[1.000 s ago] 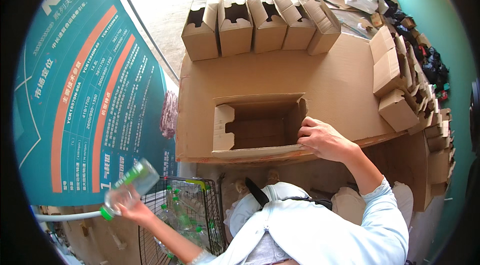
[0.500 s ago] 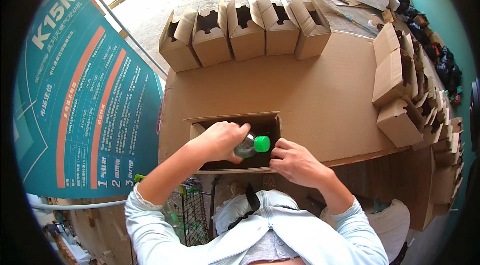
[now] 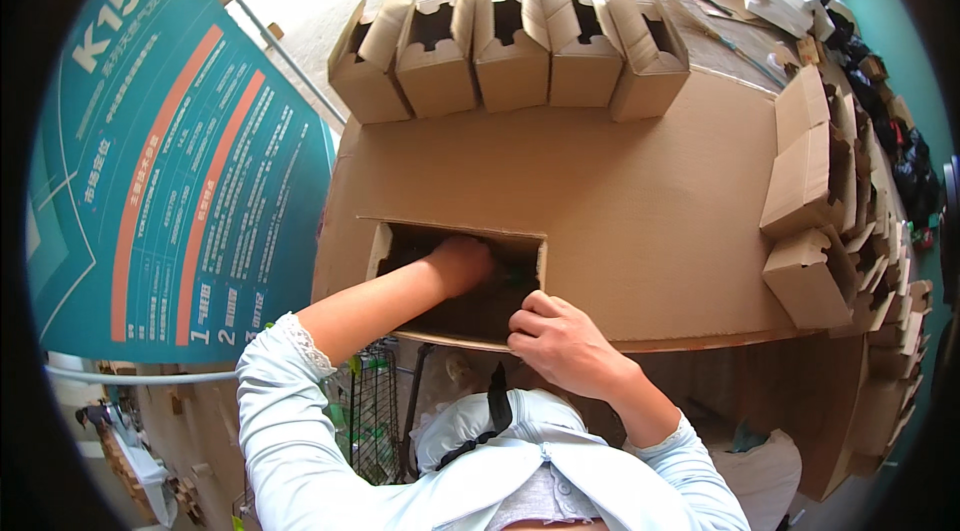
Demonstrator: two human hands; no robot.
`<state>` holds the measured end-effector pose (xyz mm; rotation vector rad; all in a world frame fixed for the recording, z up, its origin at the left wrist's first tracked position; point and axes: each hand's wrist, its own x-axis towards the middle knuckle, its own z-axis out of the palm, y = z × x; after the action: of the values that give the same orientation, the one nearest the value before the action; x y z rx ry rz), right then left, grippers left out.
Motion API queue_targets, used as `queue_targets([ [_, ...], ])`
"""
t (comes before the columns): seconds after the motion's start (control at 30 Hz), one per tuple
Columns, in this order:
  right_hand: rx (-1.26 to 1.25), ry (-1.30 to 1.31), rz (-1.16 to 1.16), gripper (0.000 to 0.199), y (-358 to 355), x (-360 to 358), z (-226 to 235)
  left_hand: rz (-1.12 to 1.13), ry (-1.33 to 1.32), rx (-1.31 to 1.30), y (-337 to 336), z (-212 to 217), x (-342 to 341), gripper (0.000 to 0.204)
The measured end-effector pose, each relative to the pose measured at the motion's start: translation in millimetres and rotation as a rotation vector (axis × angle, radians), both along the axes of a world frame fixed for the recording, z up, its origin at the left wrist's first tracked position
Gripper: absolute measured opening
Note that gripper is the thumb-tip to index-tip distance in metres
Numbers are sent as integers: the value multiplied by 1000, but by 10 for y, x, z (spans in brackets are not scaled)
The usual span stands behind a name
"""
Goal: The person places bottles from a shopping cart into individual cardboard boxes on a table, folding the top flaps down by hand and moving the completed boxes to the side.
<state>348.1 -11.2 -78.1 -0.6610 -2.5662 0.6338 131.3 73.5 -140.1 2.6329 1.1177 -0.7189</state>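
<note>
An open cardboard box (image 3: 542, 259) is at the near edge of the cardboard-covered table, its inside dark. My left hand (image 3: 465, 263) reaches down into it past the wrist, over the left part of the opening. Its fingers are lost in shadow, so I cannot see whether they still hold the clear bottle with the green cap seen earlier. Only a faint greenish gleam shows beside the hand. My right hand (image 3: 560, 339) is at the box's near right corner, fingers curled closed and pinching the cardboard edge.
Several open cardboard boxes (image 3: 510, 66) stand in a row along the table's far side. More boxes (image 3: 805, 276) crowd the right edge. A teal printed banner (image 3: 180, 201) rises on the left. Below the table, a black wire basket (image 3: 370, 421) holds green-tinted bottles.
My left hand has gone down into the box, and the green-capped bottle it held is out of sight. My right hand has shifted slightly left and nearer along the box's edge.
</note>
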Motion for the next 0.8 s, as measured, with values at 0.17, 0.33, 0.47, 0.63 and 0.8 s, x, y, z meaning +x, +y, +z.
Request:
queue_targets([
  [0.17, -26, -53, -77, 8, 32, 3, 70, 194, -772, 95, -306, 1015, -502, 20],
  [0.33, -69, -94, -192, 13, -43, -113, 201, 905, -1256, 402, -1424, 1416, -1914, 20],
  [0.47, -117, -194, -272, 19, -120, -379, 339, 1523, -957, 597, -2804, -299, -3731, 17],
  [0.63, -149, -315, -371, 22, -119, -552, 396, 1785, -338, 254, -4115, -2432, -4593, 29],
  [0.8, -167, -378, -502, 23, -236, -606, 409, 1873, 132, 101, -4178, -2863, -4382, 59],
])
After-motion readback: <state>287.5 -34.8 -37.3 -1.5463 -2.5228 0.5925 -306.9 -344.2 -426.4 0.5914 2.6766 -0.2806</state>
